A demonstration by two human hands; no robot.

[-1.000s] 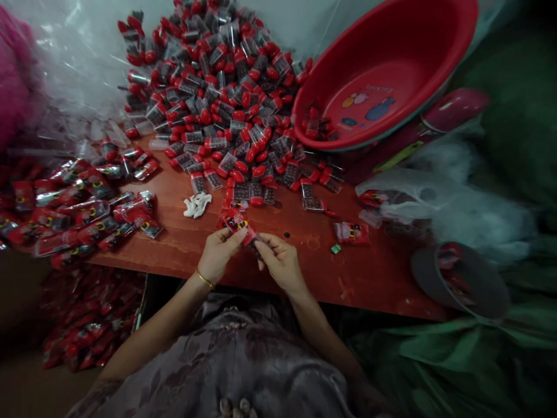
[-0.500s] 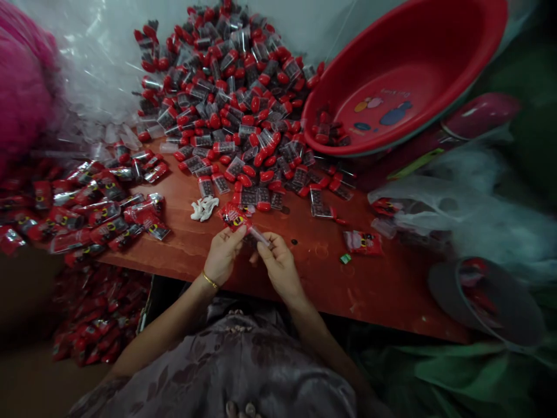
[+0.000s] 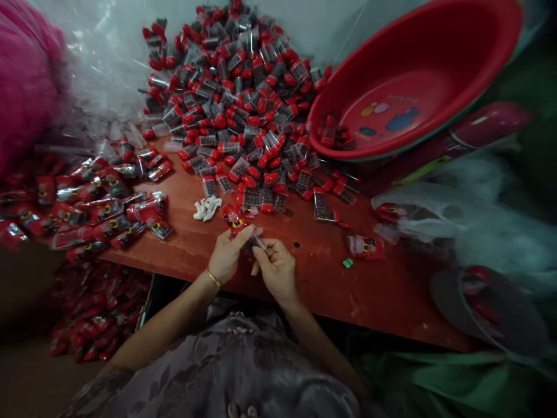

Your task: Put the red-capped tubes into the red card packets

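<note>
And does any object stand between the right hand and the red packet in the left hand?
Only the fingers of the left hand and a small clear piece show between the right hand and the red packet; whether that piece is part of the packet, I cannot tell.

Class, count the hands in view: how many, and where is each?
2: the left hand, gripping a red packet, and the right hand, close beside it at the packet's near end. Some fingertips are hidden.
</note>
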